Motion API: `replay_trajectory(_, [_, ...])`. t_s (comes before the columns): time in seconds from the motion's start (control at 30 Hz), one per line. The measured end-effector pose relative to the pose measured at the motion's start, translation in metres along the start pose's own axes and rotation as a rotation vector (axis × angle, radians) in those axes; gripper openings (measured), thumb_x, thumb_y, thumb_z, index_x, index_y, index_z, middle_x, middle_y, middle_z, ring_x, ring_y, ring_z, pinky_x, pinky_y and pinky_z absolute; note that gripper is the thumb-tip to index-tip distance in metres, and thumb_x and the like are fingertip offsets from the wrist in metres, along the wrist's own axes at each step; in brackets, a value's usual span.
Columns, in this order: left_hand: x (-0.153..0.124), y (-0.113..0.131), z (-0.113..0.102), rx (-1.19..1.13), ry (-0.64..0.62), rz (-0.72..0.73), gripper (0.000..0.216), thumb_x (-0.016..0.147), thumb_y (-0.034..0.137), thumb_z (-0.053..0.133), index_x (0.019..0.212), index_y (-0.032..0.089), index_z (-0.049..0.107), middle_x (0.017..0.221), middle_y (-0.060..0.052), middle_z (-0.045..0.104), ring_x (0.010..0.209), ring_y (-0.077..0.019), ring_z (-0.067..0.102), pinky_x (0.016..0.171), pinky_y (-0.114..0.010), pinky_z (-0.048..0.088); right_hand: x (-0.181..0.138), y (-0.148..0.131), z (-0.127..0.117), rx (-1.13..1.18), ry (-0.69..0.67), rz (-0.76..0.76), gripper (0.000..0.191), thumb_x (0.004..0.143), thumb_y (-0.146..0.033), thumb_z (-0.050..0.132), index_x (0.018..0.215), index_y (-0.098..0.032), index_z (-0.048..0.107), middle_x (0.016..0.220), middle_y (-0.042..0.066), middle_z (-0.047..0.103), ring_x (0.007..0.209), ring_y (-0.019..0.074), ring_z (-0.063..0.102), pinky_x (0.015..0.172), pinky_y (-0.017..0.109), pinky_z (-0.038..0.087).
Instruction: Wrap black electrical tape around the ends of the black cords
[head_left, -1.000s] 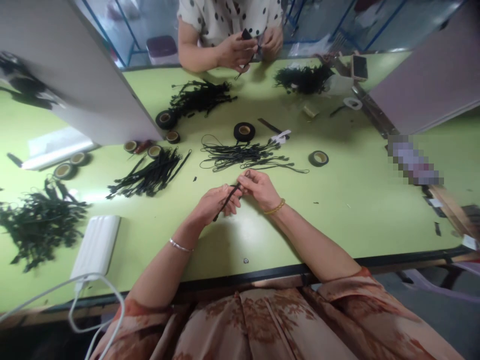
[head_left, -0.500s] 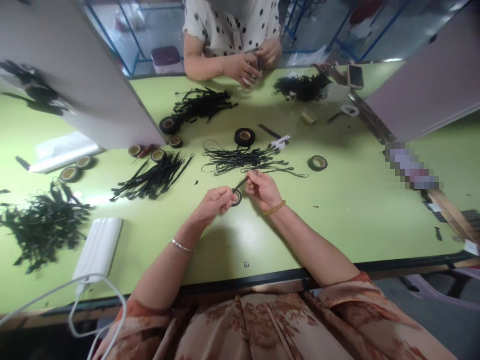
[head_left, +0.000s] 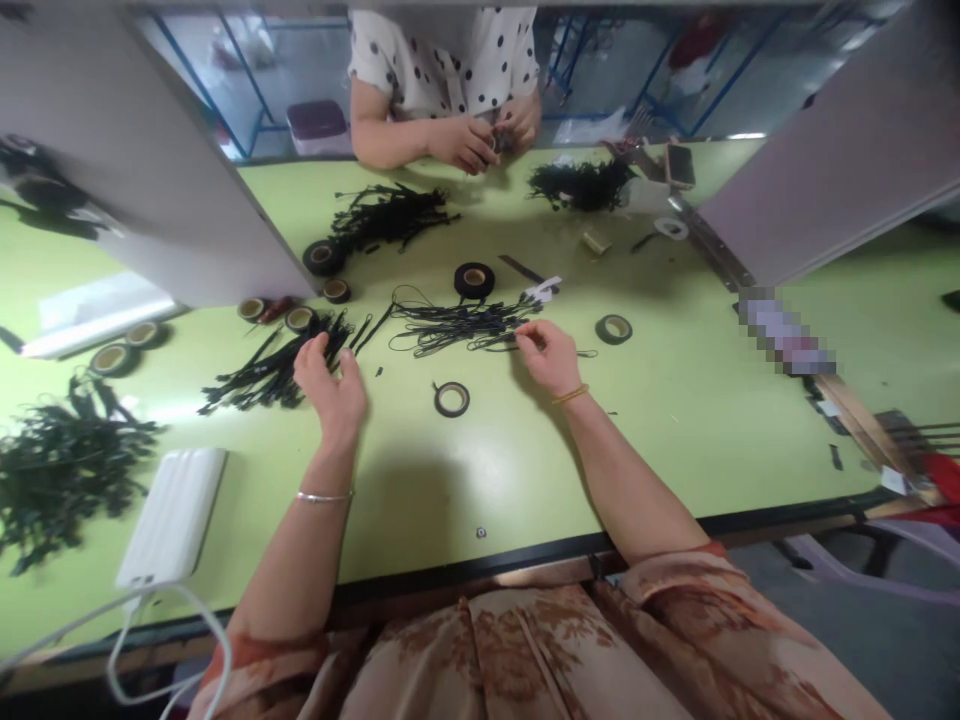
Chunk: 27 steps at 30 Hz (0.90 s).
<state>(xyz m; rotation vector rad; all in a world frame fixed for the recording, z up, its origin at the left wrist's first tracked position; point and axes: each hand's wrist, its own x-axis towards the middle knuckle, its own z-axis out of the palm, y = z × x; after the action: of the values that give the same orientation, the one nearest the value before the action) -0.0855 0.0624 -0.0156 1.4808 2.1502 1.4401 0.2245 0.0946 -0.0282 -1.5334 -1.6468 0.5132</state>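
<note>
My left hand [head_left: 330, 392] is open, thumb and fingers apart, at the right side of a bundle of short black cables [head_left: 262, 372]. Nothing shows between its fingers. Toward the middle, my right hand [head_left: 553, 358] has its fingertips pinched on a thin black cable at the right end of a loose pile of looped black cables [head_left: 442, 325]. Between my hands a small roll of black tape [head_left: 452, 400] lies flat, with a short tape end sticking out at its upper left. Behind the cable pile stands a thicker black tape roll [head_left: 474, 281].
Another tape roll [head_left: 614, 328] lies to the right. A white power bank [head_left: 172, 515] with a white cord sits at the left front, beside a dark cable heap [head_left: 67, 465]. Across the table, a co-worker's hands [head_left: 480, 142] hold something small. Upright panels [head_left: 225, 170] stand at both sides.
My hands have parted: the left went left to the cable bundle and opened, the right moved to the looped pile. The dark strip between them is gone; the small tape roll lies uncovered.
</note>
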Motion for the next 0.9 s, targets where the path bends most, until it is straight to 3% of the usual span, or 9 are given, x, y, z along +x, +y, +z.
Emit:
replay_trajectory(0.13, [-0.014, 0.008, 0.007, -0.019, -0.152, 0.175, 0.025, 0.088, 0.029, 0.053, 0.107, 0.017, 0.064, 0.121, -0.014, 0.062, 0.122, -0.0267, 0.049, 0.110, -0.048, 0.034, -0.003, -0.003, 0.001, -0.387, -0.207, -0.084, 0.014, 0.086, -0.023, 0.055, 0.087, -0.018, 0.068, 0.095, 0.011, 0.067, 0.093, 0.0263, 0.056, 0.075, 0.039, 0.044])
replay_trajectory(0.27, [-0.034, 0.019, 0.015, -0.063, -0.337, 0.318, 0.020, 0.089, 0.029, 0.051, 0.095, 0.017, 0.067, 0.108, -0.013, 0.067, 0.108, -0.0249, 0.057, 0.102, -0.047, 0.042, -0.004, -0.008, 0.005, -0.491, -0.270, -0.179, 0.013, 0.086, -0.018, 0.051, 0.082, -0.016, 0.063, 0.092, 0.014, 0.065, 0.090, 0.0282, 0.054, 0.078, 0.041, 0.042])
replay_trajectory(0.37, [-0.046, 0.025, 0.017, -0.080, -0.473, 0.386, 0.020, 0.089, 0.029, 0.051, 0.094, 0.018, 0.067, 0.105, -0.012, 0.069, 0.105, -0.0240, 0.058, 0.098, -0.043, 0.045, -0.004, -0.008, 0.007, -0.338, -0.159, -0.178, 0.013, 0.088, -0.017, 0.046, 0.086, -0.016, 0.058, 0.085, 0.012, 0.064, 0.080, 0.0248, 0.055, 0.079, 0.042, 0.042])
replay_trajectory(0.47, [-0.054, 0.031, 0.017, -0.087, -0.571, 0.417, 0.020, 0.091, 0.028, 0.049, 0.095, 0.018, 0.067, 0.101, -0.011, 0.070, 0.099, -0.0225, 0.059, 0.094, -0.041, 0.047, -0.005, -0.009, 0.004, -0.046, 0.091, -0.130, 0.014, 0.093, -0.024, 0.043, 0.095, -0.017, 0.055, 0.079, 0.007, 0.060, 0.068, 0.0193, 0.053, 0.068, 0.036, 0.044])
replay_trajectory(0.57, [-0.058, 0.034, 0.016, -0.087, -0.625, 0.447, 0.021, 0.092, 0.028, 0.048, 0.094, 0.018, 0.066, 0.099, -0.011, 0.070, 0.097, -0.0227, 0.060, 0.092, -0.040, 0.048, -0.005, -0.012, -0.004, 0.166, 0.299, -0.103, 0.024, 0.091, -0.037, 0.053, 0.105, -0.019, 0.055, 0.069, -0.001, 0.052, 0.057, 0.0142, 0.046, 0.056, 0.030, 0.039])
replay_trajectory(0.63, [-0.060, 0.036, 0.016, -0.092, -0.639, 0.467, 0.021, 0.092, 0.027, 0.047, 0.094, 0.018, 0.066, 0.099, -0.011, 0.070, 0.097, -0.0229, 0.060, 0.091, -0.040, 0.048, -0.003, -0.015, -0.010, 0.195, 0.310, -0.077, 0.028, 0.085, -0.042, 0.062, 0.101, -0.020, 0.058, 0.061, -0.005, 0.044, 0.052, 0.0119, 0.039, 0.052, 0.028, 0.034])
replay_trajectory(0.77, [-0.067, 0.043, 0.015, -0.121, -0.623, 0.507, 0.022, 0.093, 0.025, 0.045, 0.095, 0.018, 0.066, 0.099, -0.011, 0.070, 0.099, -0.0228, 0.060, 0.093, -0.041, 0.048, -0.004, -0.030, -0.018, 0.305, 0.229, -0.057, 0.034, 0.084, -0.048, 0.063, 0.067, -0.021, 0.054, 0.056, -0.003, 0.042, 0.051, 0.0109, 0.037, 0.052, 0.028, 0.034])
replay_trajectory(0.9, [-0.078, 0.053, 0.011, -0.165, -0.520, 0.580, 0.031, 0.092, 0.030, 0.050, 0.118, 0.016, 0.060, 0.120, -0.015, 0.065, 0.118, -0.0261, 0.055, 0.103, -0.045, 0.043, -0.016, -0.057, -0.017, 0.617, 0.175, -0.063, 0.042, 0.092, -0.057, 0.049, 0.071, -0.021, 0.055, 0.073, 0.003, 0.055, 0.065, 0.0138, 0.051, 0.059, 0.029, 0.043])
